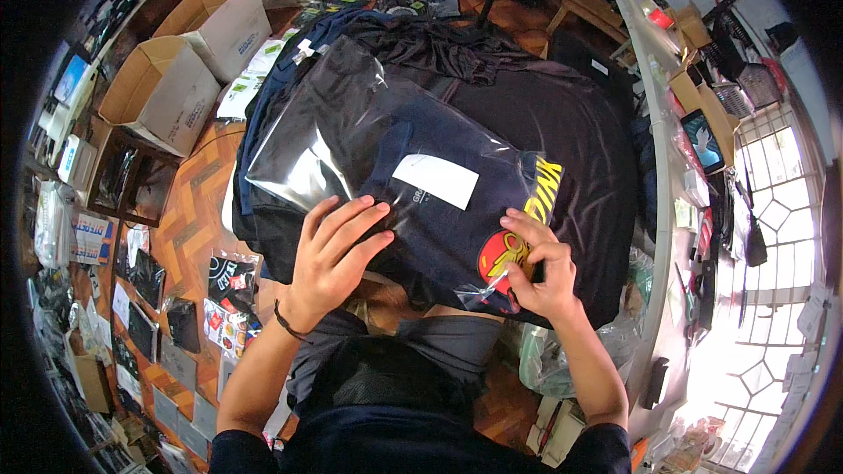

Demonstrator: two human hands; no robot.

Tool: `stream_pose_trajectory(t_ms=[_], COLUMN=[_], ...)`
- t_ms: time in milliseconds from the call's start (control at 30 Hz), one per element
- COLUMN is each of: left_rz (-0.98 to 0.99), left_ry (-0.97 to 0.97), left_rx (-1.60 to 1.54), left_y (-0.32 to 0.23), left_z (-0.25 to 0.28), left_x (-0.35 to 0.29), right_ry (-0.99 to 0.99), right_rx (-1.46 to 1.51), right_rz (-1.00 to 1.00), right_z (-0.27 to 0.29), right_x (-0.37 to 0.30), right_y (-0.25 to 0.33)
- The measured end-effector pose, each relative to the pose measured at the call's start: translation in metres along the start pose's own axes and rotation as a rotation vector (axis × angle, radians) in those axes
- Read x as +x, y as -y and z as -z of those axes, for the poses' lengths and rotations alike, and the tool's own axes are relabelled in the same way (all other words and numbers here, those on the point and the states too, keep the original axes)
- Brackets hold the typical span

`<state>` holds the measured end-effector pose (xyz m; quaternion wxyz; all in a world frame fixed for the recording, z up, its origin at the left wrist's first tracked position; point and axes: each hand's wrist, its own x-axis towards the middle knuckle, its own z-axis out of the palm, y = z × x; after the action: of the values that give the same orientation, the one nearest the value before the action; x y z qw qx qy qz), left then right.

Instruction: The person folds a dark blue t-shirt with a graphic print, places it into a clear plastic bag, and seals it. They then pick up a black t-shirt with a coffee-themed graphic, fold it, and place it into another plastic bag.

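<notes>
A folded navy T-shirt (417, 246) with a red and yellow print lies inside a clear plastic bag (329, 123). A blank-looking white slip (436, 181) rests on the shirt's middle. The bag's unfilled end reaches to the far left, glossy with reflections. My left hand (338, 250) lies with fingers stretched over the near left side of the bag. At the right end, beside the round red print, my right hand (546, 272) has its fingers bent and thumb drawn in, gripping the bag. Beneath it all spreads a pile of black garments (584, 193).
Open cardboard boxes (167, 92) stand on the wooden parquet floor (202, 180) at the left. Several bagged shirts (230, 320) lie along that side. A white-edged shelf (645, 79) runs down the right, near a bright grilled window (773, 202). Crumpled clear plastic (571, 355) sits below it.
</notes>
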<state>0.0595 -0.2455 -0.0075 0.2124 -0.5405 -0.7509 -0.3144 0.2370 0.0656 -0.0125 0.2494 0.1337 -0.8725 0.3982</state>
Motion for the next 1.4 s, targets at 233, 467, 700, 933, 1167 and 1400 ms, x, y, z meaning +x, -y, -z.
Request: stream_pose_trajectory(t_ms=[233,467,700,933,1167,1400], left_rz=[0.07,0.17,0.22,0.232,0.222,0.229], left_ry=[-0.175,-0.151,-0.049,-0.054,-0.084,-0.049], left_rx=[0.107,-0.133,-0.143,-0.166,-0.242,-0.252], left_y=[0.027,-0.026,-0.034,-0.033,-0.03,-0.025], left_z=[0.004,0.011,-0.008,-0.012,-0.018,-0.029], left_x=[0.012,0.029,0.03,0.027,0.021,0.009], right_ry=[0.446,0.442,0.356,0.053,-0.278,0.135], right_rx=[-0.407,-0.456,-0.321,0.537,1.654,1.087], right_rz=[-0.038,-0.009,-0.017,-0.551,-0.68,-0.567], right_z=[0.007,-0.014,-0.015,-0.031,-0.032,-0.023], right_x=[0.033,0.079,0.085,0.075,0.072,0.076], right_y=[0.025,0.03,0.024,0.056,0.055,0.037])
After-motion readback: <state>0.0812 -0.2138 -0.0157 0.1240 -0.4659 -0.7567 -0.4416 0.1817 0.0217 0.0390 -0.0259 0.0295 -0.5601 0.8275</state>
